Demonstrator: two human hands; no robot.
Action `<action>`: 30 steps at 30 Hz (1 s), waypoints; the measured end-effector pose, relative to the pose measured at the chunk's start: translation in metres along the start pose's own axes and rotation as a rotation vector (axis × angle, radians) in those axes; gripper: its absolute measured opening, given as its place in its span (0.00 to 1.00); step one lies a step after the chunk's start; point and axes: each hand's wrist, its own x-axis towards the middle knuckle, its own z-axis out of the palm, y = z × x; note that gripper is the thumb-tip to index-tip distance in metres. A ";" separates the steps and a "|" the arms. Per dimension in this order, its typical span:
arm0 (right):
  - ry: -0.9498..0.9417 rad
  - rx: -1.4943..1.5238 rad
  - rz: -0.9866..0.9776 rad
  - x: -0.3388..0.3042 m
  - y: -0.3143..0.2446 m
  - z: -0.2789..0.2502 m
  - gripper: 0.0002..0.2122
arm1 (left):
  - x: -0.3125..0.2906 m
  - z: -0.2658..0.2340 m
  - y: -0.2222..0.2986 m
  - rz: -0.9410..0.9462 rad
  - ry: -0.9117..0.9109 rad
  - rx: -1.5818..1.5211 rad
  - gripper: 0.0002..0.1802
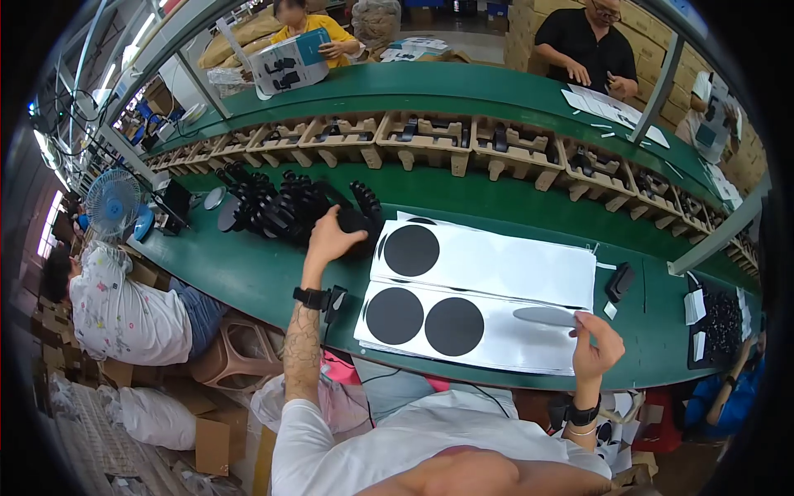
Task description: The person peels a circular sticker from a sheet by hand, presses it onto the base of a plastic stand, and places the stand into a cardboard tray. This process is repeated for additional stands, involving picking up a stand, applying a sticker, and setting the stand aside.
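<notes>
My left hand [332,240] is at the near right side of a cluster of black ribbed plastic parts [285,207]. Its thumb and fingers are spread around one black plastic part [354,220], and the far fingertips are hard to see. In front of me lie two stacks of glossy white sheets [517,269] bearing black round stickers [454,326]. Over the right end of the nearer stack, my right hand [599,349] pinches the edge of a thin grey disc [542,317], which is tilted almost edge-on.
Moulded cardboard trays [426,136] holding black parts line the far side of the green table [265,269]. A black device [619,283] lies right of the sheets, with a tray of small black pieces [718,329] beyond. Left stands a blue fan [116,202]. Other people work around.
</notes>
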 end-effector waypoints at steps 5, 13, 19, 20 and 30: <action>-0.076 0.490 0.323 0.004 -0.031 0.029 0.04 | -0.040 -0.048 0.010 -0.041 -0.077 -1.227 0.39; -0.307 1.343 0.879 0.021 -0.079 0.085 0.06 | -0.140 -0.019 0.154 -0.102 -0.139 -1.885 0.48; -0.376 1.420 0.951 0.029 -0.094 0.096 0.06 | -0.154 0.006 0.173 -0.033 -0.206 -1.829 0.49; -0.368 1.431 0.945 0.027 -0.095 0.097 0.06 | -0.154 0.006 0.175 -0.003 -0.230 -1.831 0.49; -0.332 1.448 0.949 0.022 -0.094 0.097 0.05 | -0.157 0.009 0.180 0.090 -0.261 -1.798 0.51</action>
